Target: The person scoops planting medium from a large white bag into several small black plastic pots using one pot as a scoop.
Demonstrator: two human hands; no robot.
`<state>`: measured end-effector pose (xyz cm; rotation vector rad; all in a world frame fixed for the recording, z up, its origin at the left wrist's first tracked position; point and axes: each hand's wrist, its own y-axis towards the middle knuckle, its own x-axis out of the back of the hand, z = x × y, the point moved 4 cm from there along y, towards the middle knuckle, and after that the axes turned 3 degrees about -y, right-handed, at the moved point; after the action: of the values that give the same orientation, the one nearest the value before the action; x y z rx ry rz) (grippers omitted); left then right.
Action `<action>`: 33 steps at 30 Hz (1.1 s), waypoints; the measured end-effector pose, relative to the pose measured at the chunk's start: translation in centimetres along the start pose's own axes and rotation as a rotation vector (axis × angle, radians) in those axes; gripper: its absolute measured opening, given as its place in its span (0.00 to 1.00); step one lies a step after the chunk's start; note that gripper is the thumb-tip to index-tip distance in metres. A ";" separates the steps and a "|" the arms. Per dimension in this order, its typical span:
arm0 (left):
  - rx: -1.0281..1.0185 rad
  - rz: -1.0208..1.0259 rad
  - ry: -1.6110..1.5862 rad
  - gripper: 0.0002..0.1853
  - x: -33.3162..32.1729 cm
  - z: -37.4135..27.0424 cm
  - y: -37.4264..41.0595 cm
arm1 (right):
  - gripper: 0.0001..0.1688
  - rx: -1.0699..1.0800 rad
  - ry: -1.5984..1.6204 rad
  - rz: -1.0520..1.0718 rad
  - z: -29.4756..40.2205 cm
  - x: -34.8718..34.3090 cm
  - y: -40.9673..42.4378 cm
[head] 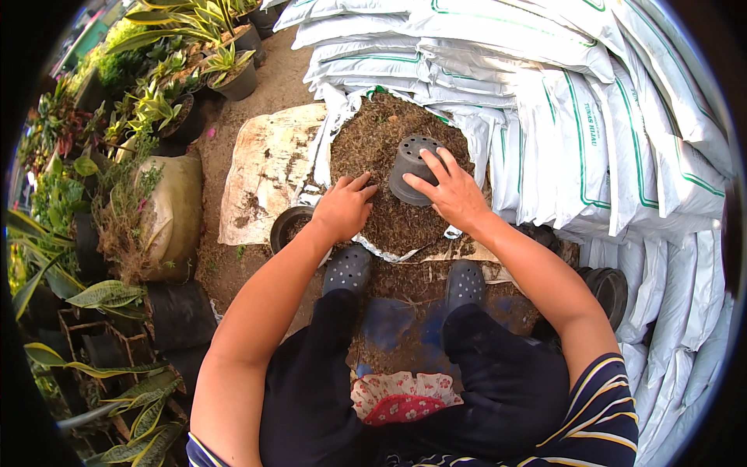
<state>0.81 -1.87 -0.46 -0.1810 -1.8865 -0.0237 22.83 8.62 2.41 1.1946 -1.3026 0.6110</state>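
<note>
An upturned dark plastic plant pot (408,166), its base pierced with drainage holes, stands on a heap of brown, fibrous potting mix (373,134). My right hand (452,190) grips its near right side, the thumb across the wall and the fingers spread by the base edge. To the left, my left hand (345,204) holds nothing; its fingers are apart, low over the mix or touching it. An opened white plastic sack (477,140) surrounds the mix. A second dark pot (283,227), partly hidden by my left forearm, sits beside the sack.
Filled white sacks (548,140) are stacked high behind and to the right. Potted variegated plants (233,73) and a bulging sack (175,216) line the left. A stained woven sack (268,169) lies flat on the soil. More dark pots (610,298) lie beside my right arm.
</note>
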 end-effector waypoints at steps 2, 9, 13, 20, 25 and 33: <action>0.023 0.012 0.004 0.27 0.3 0.2 -0.5 | 0.54 -0.139 0.150 0.008 -1.2 2.0 0.4; 0.042 0.027 0.002 0.26 0.2 0.2 -0.4 | 0.56 -0.664 0.215 -0.053 -7.6 1.7 0.1; 0.048 0.050 -0.008 0.26 0.3 -0.2 0.0 | 0.59 -0.913 0.245 0.205 -8.4 -3.3 -3.0; 0.061 0.079 -0.012 0.26 0.0 0.6 0.2 | 0.63 -1.312 0.488 0.510 -3.6 -4.4 -3.1; 0.086 0.108 0.013 0.28 0.0 -0.1 0.5 | 0.62 -1.519 0.798 0.457 -3.3 -5.0 -2.2; 0.092 0.101 0.009 0.32 0.4 0.1 -0.8 | 0.57 -1.363 1.101 0.178 -5.5 -2.7 -1.9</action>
<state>0.53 -2.65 -0.08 -0.2127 -1.8631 0.1303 26.03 13.70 0.17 -0.4038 -0.5473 0.2597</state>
